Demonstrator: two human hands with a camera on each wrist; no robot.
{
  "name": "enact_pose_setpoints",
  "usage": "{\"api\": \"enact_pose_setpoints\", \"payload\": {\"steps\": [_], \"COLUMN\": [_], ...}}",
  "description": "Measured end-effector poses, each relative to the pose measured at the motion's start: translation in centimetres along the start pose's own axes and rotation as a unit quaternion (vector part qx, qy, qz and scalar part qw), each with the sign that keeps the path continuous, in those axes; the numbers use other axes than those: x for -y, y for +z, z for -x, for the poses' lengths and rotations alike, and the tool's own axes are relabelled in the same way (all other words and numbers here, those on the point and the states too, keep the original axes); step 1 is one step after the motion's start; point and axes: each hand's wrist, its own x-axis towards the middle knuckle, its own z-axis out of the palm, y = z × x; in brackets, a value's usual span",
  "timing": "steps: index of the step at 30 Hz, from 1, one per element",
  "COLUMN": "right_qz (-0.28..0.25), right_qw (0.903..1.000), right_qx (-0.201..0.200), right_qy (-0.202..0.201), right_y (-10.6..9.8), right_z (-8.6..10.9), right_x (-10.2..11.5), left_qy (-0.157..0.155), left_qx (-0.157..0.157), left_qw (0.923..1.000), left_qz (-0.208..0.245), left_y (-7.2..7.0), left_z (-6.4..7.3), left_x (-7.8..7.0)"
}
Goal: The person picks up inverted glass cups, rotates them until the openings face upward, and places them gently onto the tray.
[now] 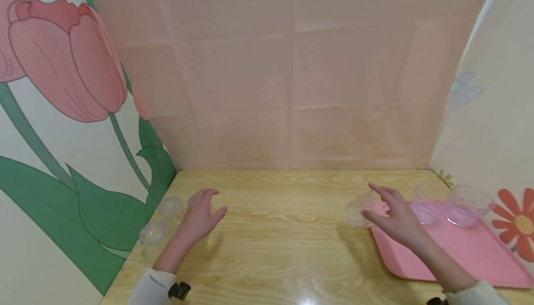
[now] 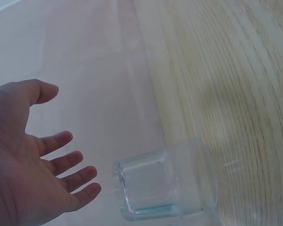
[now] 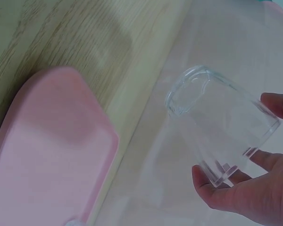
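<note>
Upside-down clear tumblers (image 1: 153, 233) are standing on the wooden table (image 1: 267, 240) beside your left hand (image 1: 199, 217), its fingers hanging apart. You're gripping a tilted clear cup (image 3: 226, 117) in your right hand (image 1: 397, 221), near the pink tray (image 1: 459, 256), which is holding two upright clear cups (image 1: 465, 212).

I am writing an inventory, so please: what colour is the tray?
The tray is plain pink; the head view shows it best.

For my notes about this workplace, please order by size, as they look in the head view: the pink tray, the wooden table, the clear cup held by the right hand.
1. Wooden table
2. Pink tray
3. Clear cup in the right hand
</note>
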Motion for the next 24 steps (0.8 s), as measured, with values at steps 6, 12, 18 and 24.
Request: {"api": "enact_pose_setpoints", "payload": {"steps": [6, 12, 18, 24], "right_qz": [0.018, 0.037, 0.046, 0.062], "right_qw": [0.9998, 0.9993, 0.9988, 0.9980], "right_qx": [-0.008, -0.005, -0.005, -0.009], "right_qy": [-0.002, 0.008, 0.015, 0.011], "right_y": [-0.4, -0.9, -0.9, -1.0], "right_z": [0.1, -0.1, -0.1, -0.2], "right_x": [-0.7, -1.4, -2.2, -3.1], "left_qy": [0.011, -0.005, -0.015, -0.022], "left_qx": [-0.012, -0.011, -0.007, -0.013], "left_qw": [0.9996, 0.9995, 0.9994, 0.9986], "left_qz": [-0.025, -0.029, -0.030, -0.047], "left_y": [-0.3, -0.7, -0.8, -0.6], "left_z": [-0.3, -0.5, -0.8, -1.0], "left_x": [0.4, 0.8, 1.5, 2.3]}}
